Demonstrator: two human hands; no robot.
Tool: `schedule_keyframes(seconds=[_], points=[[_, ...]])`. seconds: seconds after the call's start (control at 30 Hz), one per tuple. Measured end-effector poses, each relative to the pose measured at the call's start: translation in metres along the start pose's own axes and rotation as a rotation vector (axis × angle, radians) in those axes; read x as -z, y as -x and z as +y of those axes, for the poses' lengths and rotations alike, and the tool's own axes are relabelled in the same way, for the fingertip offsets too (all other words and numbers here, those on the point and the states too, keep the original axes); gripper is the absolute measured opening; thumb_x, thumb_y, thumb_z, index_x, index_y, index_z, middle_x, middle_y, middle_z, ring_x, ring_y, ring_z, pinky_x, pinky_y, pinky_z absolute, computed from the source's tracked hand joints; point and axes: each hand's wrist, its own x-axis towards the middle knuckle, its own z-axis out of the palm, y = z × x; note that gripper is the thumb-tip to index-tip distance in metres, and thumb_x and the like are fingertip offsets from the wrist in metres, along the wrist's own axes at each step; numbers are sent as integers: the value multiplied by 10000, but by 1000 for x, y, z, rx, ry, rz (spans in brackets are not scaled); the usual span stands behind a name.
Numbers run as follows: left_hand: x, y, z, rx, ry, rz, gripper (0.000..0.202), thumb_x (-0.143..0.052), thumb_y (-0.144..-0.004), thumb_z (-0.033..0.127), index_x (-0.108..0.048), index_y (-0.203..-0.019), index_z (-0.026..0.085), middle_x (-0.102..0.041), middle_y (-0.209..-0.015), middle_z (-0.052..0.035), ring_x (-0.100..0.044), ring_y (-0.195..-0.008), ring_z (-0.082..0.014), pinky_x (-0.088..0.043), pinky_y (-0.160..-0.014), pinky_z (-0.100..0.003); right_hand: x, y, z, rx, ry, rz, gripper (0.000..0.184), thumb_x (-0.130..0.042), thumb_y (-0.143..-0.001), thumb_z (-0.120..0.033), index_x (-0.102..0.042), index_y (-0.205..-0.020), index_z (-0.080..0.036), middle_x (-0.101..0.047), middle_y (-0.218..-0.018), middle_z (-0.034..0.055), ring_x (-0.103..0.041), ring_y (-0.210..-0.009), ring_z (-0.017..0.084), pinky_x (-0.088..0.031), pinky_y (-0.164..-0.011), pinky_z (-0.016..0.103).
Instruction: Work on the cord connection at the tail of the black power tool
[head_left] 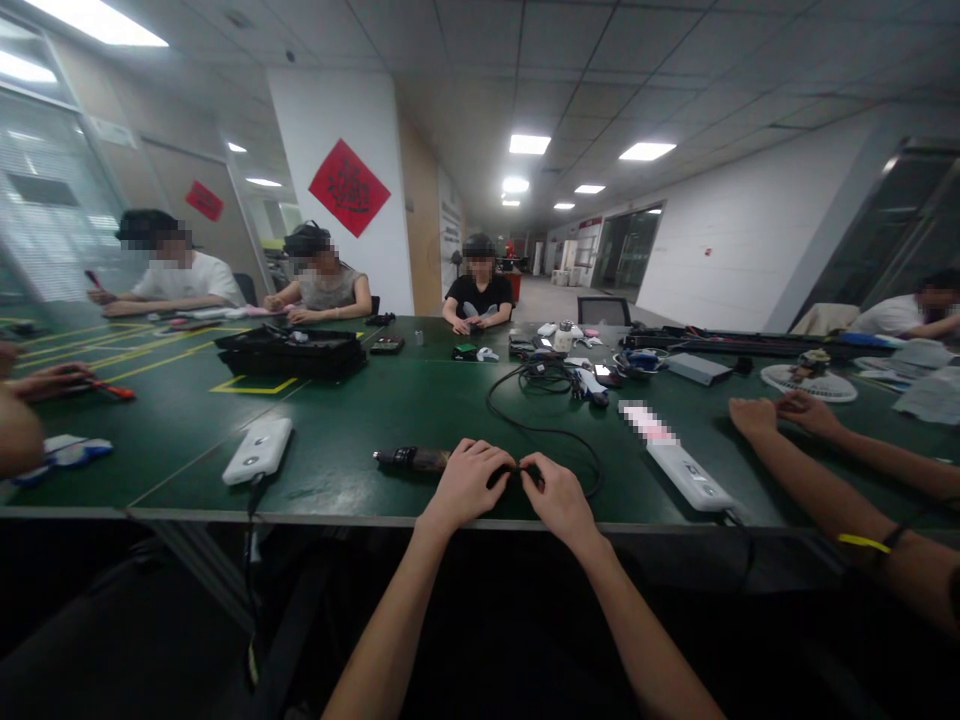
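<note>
A dark cylindrical tool (409,458), which looks like a corded electric screwdriver, lies across the green table near its front edge, its metal tip pointing left. My left hand (472,482) is closed over the tool's right end, and its fingers hide that part. Just beside it, my right hand (553,495) pinches with thumb and fingers at a small black piece, apparently the cord at the tool's end. The fingertips of both hands nearly meet there. A black cable (555,432) loops behind and to the right of my right hand.
White power banks lie left (259,450) and right (686,475) of my hands. Beyond are a black tray (292,355) and coiled cables (544,377). Another person's forearms (832,490) rest at the right; a co-worker's hand (56,380) holds a red-handled tool (112,390) at the left.
</note>
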Motion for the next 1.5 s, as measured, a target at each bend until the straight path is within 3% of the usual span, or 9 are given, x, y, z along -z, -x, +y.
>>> schedule_keyframes(seconds=[0.23, 0.67, 0.83, 1.5], points=[[-3, -1, 0, 32, -13, 10, 122, -677, -981, 323, -655, -1081, 257, -752, -1061, -21, -639, -1055, -248, -398, -971, -447, 2, 1, -1, 1, 0, -4, 175, -532, -995, -272, -685, -1081, -258, -754, -1032, 45, -686, -794, 200, -486, -743, 295], [-2, 0, 1, 13, -18, 7, 164, -646, -1005, 336, -663, -1161, 287, -748, -1153, -7, -627, -1103, -233, -389, -1007, -435, 1, 1, -2, -6, 8, 6, 165, -534, -995, -262, -683, -1067, -261, -754, -1041, 39, -688, -809, 197, -476, -741, 289], [-3, 0, 1, 20, -26, -1, 105, -648, -1010, 344, -680, -1079, 271, -755, -1085, -12, -635, -1067, -233, -396, -987, -433, 2, 2, -2, -4, 6, 4, 170, -543, -990, -257, -690, -1075, -261, -755, -1051, 41, -697, -857, 201, -485, -795, 295], [-3, 0, 2, 22, -27, -1, 101, -637, -1018, 346, -673, -1074, 270, -752, -1086, -27, -624, -1081, -247, -396, -985, -432, 1, 2, 1, 2, 7, 1, 156, -535, -1003, -268, -671, -1079, -261, -751, -1061, 44, -702, -902, 213, -483, -812, 298]])
